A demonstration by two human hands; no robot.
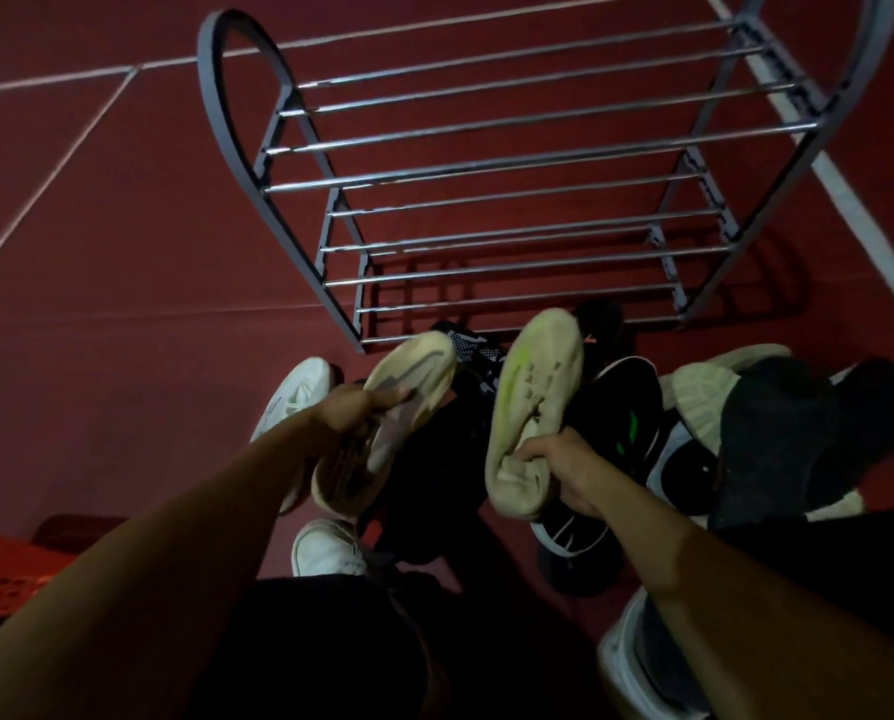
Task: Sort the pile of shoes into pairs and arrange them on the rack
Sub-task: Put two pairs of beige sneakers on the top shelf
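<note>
My left hand (353,413) grips a cream sneaker with a grey side stripe (408,379), toe pointing up toward the rack. My right hand (559,462) grips the heel of a matching cream sneaker (535,392), its sole with a yellow-green streak facing me. Both shoes hang above the pile of shoes (626,423) on the floor. The grey metal shoe rack (486,168) stands just beyond, and its tiers of bars carry nothing.
White sneakers lie at the left (299,392) and near my lap (325,550). Black shoes, one with a green logo (629,428), and a dark cap-like shape (777,423) crowd the right. A red basket (13,569) sits at the lower left on the dark red floor.
</note>
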